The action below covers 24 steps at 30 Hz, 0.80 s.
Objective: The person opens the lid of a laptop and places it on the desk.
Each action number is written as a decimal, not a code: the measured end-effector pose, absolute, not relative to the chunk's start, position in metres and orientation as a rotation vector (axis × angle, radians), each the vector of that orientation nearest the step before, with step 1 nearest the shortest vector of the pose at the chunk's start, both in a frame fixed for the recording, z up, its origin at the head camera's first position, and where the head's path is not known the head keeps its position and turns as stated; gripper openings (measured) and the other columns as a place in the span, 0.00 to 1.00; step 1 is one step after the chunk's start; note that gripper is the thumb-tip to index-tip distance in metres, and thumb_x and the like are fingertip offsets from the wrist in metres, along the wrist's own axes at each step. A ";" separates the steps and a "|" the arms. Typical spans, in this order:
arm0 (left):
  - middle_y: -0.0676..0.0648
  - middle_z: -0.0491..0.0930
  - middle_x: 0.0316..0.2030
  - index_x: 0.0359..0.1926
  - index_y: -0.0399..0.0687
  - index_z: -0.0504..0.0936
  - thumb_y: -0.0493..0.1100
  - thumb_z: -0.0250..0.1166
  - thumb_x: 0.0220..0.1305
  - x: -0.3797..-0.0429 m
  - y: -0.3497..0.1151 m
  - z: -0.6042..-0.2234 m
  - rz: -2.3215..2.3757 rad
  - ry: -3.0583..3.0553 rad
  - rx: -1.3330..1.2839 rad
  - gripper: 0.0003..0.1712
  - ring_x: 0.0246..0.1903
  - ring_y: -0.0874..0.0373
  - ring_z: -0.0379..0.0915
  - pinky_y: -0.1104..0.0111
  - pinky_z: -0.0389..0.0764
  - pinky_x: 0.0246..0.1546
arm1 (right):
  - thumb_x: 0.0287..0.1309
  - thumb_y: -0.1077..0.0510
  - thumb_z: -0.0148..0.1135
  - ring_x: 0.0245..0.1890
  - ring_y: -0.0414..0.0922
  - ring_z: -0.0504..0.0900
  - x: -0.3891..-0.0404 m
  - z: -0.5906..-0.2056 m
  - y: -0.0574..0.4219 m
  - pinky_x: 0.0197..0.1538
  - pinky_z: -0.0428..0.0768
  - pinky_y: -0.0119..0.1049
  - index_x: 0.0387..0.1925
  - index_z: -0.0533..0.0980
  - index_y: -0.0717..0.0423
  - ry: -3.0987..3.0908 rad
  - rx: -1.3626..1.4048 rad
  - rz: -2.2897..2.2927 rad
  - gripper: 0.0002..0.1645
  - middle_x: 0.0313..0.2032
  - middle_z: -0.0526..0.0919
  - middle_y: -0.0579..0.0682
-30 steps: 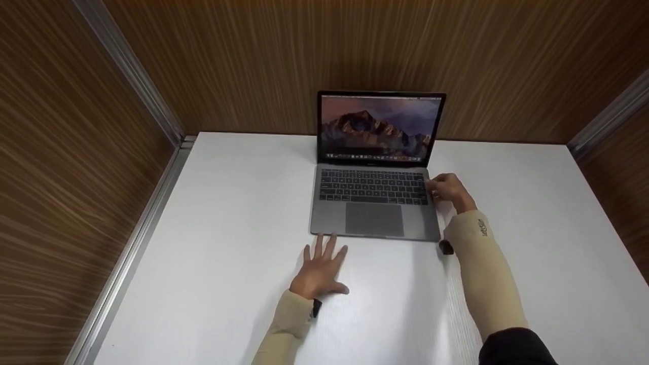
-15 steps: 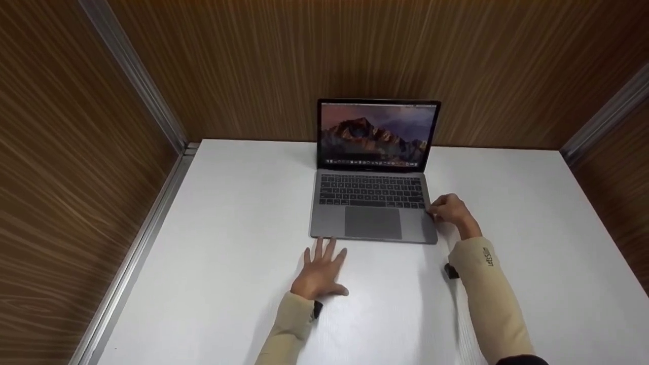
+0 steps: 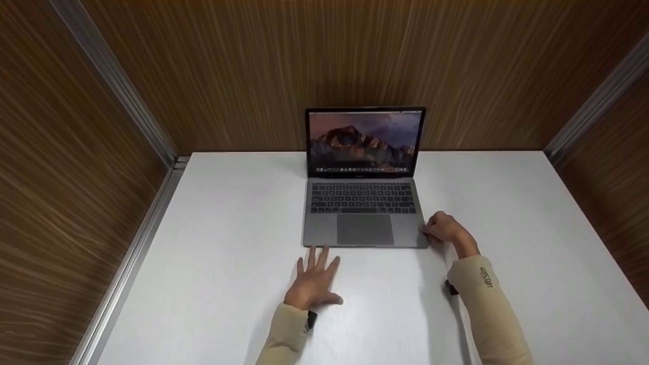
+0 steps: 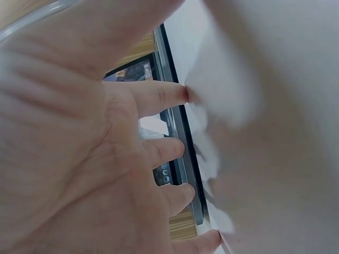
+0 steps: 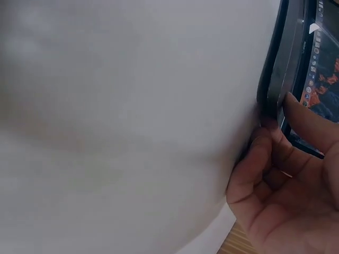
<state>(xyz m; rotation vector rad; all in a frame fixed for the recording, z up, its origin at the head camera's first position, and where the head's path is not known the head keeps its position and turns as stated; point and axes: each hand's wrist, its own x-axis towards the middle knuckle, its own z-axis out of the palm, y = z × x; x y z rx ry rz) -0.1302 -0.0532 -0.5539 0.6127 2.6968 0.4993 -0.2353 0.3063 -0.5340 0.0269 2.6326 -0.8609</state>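
Observation:
An open grey laptop [image 3: 365,230] sits on the white table, its lit screen [image 3: 362,142] showing a mountain picture. My left hand [image 3: 310,284] lies flat on the table in front of it, fingers spread, with the middle fingertips at the laptop's front edge. In the left wrist view, the fingers reach toward the edge of the laptop base [image 4: 185,153]. At the front right corner, my right hand [image 3: 446,229] pinches the laptop's side edge. From the right wrist, the thumb [image 5: 304,119] shows on top of the base edge and the other fingers curl below.
The white table [image 3: 228,213] extends around the laptop on both sides. Wood-grain panels [image 3: 243,76] with metal corner strips [image 3: 121,86] rise at the back, left and right. The screen's top stands near the back panel.
My right hand has slid along the laptop's right edge, from beside the keyboard to near the front corner. The head view has shifted a little. My left hand stays at the front edge.

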 end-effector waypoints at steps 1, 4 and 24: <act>0.34 0.43 0.79 0.77 0.42 0.62 0.56 0.79 0.52 -0.129 -0.054 -0.554 0.495 2.697 0.605 0.57 0.77 0.32 0.29 0.35 0.44 0.71 | 0.69 0.59 0.59 0.24 0.42 0.72 -0.234 -0.535 0.305 0.32 0.71 0.34 0.36 0.79 0.73 2.632 0.011 -0.852 0.16 0.22 0.76 0.49; 0.33 0.43 0.78 0.77 0.42 0.62 0.55 0.79 0.52 -0.126 -0.057 -0.555 0.499 2.695 0.597 0.57 0.76 0.32 0.29 0.35 0.44 0.70 | 0.70 0.58 0.59 0.28 0.44 0.74 -0.232 -0.538 0.302 0.35 0.74 0.37 0.42 0.78 0.77 2.641 -0.013 -0.836 0.19 0.26 0.79 0.53; 0.34 0.44 0.79 0.77 0.42 0.62 0.55 0.79 0.52 -0.130 -0.053 -0.551 0.529 2.685 0.615 0.57 0.77 0.32 0.29 0.35 0.42 0.70 | 0.70 0.60 0.57 0.37 0.51 0.75 -0.226 -0.536 0.310 0.48 0.76 0.49 0.46 0.78 0.79 2.650 0.008 -0.876 0.20 0.39 0.81 0.63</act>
